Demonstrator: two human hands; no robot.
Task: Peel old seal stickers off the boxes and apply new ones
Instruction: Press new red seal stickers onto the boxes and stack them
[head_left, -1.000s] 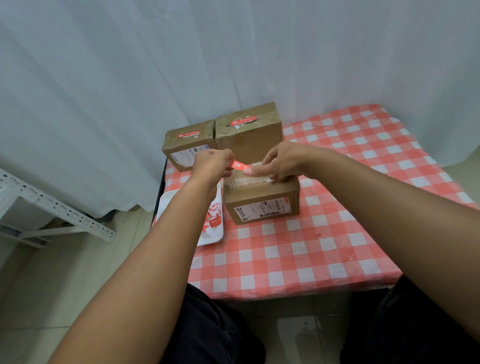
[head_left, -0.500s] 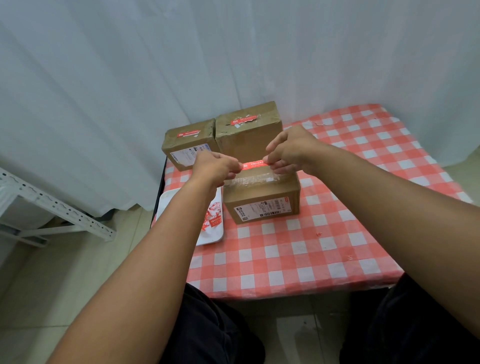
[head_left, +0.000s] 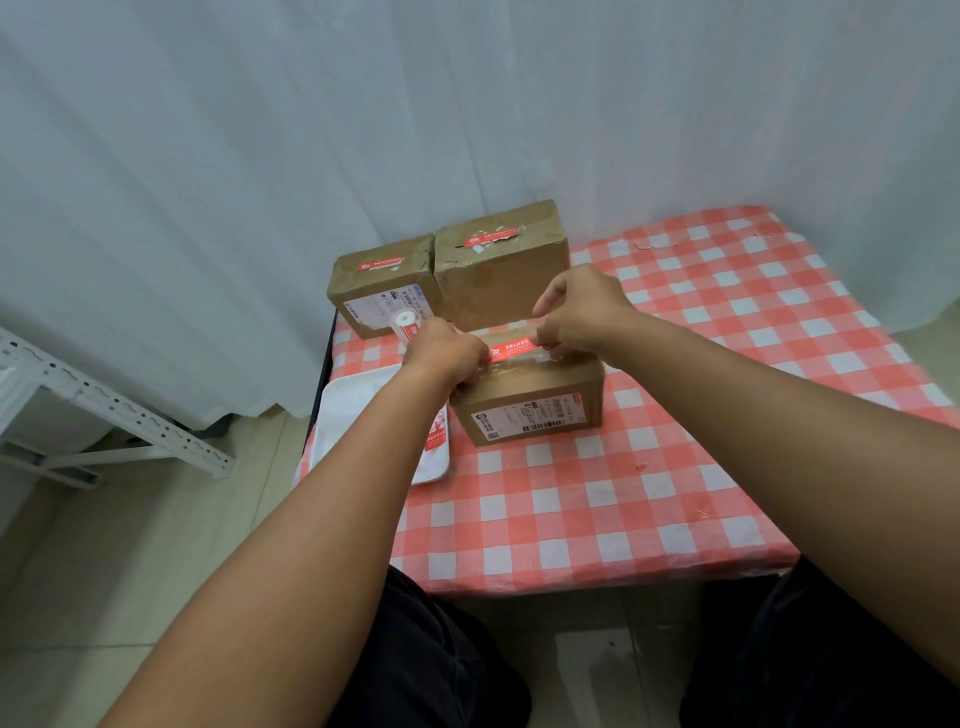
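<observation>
Glossy red sticker (head_left: 511, 347) pinched taut by left hand (head_left: 447, 353) and right hand (head_left: 582, 312) over matte cardboard box (head_left: 530, 400), white tray (head_left: 358, 415) at nine o'clock, checked desk (head_left: 675, 467).

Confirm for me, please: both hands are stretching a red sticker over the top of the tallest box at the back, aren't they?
Not quite. In the head view the left hand and right hand stretch the red sticker over the near box, which stands in front; the tallest box at the back is untouched.
</observation>
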